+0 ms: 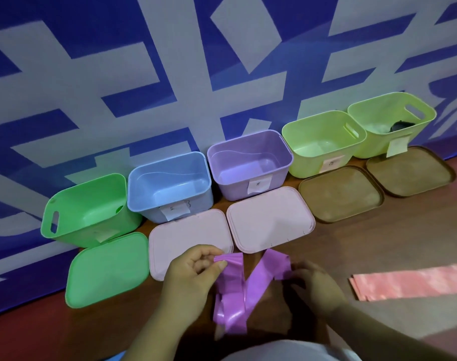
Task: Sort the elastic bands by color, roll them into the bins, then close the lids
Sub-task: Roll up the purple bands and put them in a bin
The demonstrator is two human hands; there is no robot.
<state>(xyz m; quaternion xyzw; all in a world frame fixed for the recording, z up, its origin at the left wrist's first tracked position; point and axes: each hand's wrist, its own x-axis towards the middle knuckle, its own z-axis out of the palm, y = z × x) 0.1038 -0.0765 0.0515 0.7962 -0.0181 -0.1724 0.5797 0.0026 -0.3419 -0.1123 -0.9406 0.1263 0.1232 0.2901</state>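
A purple elastic band hangs between both hands above the wooden floor. My left hand pinches one end near the top left, and my right hand grips the other end. The band's loose middle droops in folds toward me. A purple bin stands open straight ahead in a row of several open bins along the wall. A pink elastic band lies flat on the floor at the right.
Along the wall stand a green bin, a blue bin and two yellow-green bins, the far one holding something dark. Lids lie in front: green, two pink, two brown.
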